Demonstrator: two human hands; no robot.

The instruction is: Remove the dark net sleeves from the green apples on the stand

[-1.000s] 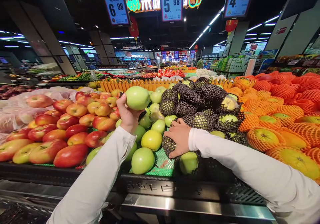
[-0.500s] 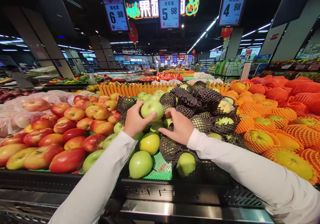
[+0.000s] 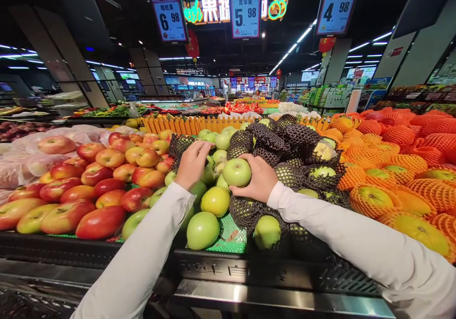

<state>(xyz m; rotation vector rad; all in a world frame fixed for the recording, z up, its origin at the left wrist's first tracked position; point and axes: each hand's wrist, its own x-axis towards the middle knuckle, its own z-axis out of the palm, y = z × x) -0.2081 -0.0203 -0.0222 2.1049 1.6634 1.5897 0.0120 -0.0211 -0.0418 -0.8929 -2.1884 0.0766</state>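
Observation:
A green apple (image 3: 237, 172) sits in my right hand (image 3: 259, 178), the thumb under its near side and the fingers curled round its right and top. To the left, my left hand (image 3: 193, 165) hovers over the loose green apples (image 3: 223, 141), its fingers stretched forward and nothing seen in them. The back of that hand partly hides its thumb and whatever lies below. Close under both hands are a yellowish apple (image 3: 215, 201) and a large green apple (image 3: 203, 230) at the front of the crate.
Apples in black foam nets (image 3: 290, 175) are heaped to the right, with orange-netted oranges (image 3: 370, 195) beyond them. Red apples (image 3: 101, 222) fill the left side. A black crate rim (image 3: 213, 265) runs along the front, with green matting (image 3: 231, 236) behind it. Price screens (image 3: 245, 10) hang overhead.
The green apple has passed from my left hand to my right hand and moved slightly right and down. My left hand has let go, and my right hand has closed round it.

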